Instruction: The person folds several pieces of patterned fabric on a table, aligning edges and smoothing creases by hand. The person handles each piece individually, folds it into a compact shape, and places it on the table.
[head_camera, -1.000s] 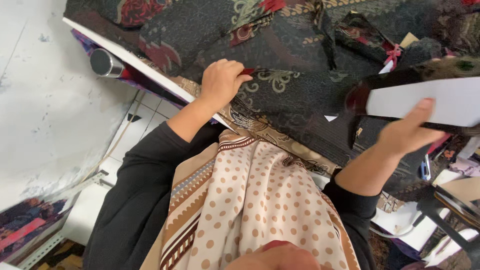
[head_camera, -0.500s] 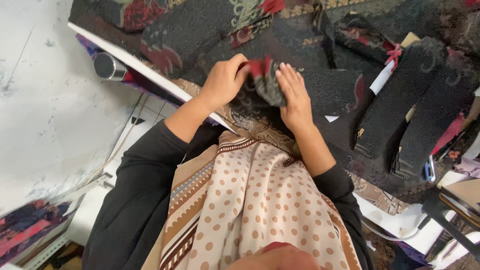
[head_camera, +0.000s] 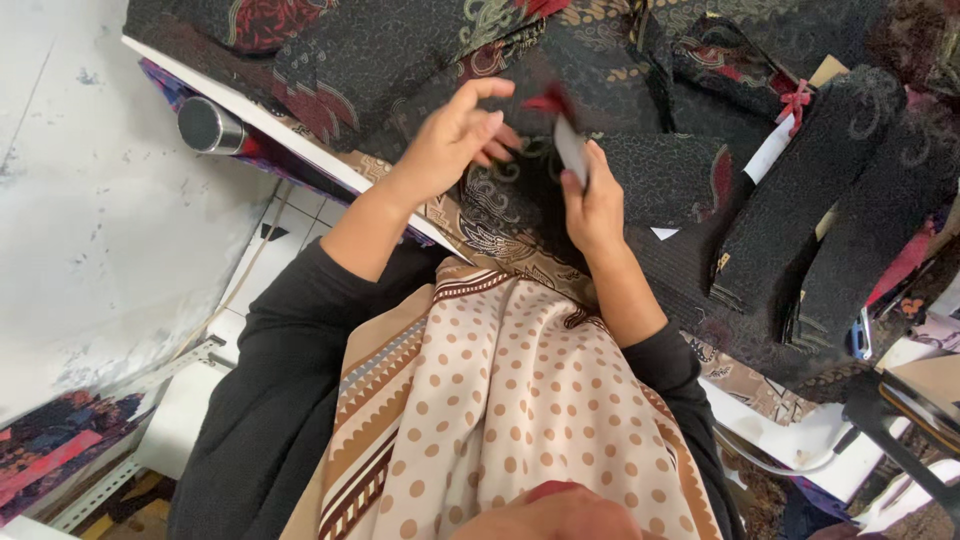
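Observation:
My right hand (head_camera: 594, 195) grips a small dark fabric piece (head_camera: 568, 140) with a red corner and a pale underside, held upright on edge; it is blurred. My left hand (head_camera: 452, 140) hovers just left of it with the fingers spread, holding nothing, fingertips close to the piece. Both hands are over dark patterned cloth (head_camera: 520, 195) with gold and red motifs spread on the table.
Two stacks of black folded pieces (head_camera: 790, 200) stand at the right, one bundle tied with a red ribbon (head_camera: 795, 100). A metal cylinder (head_camera: 205, 125) lies under the white table edge (head_camera: 290, 135). A white wall is at the left, and a dotted beige scarf (head_camera: 500, 400) hangs below.
My right hand left the white-backed piece at the right, came to the middle and now holds a small piece upright. My left hand let go of the cloth and spread its fingers.

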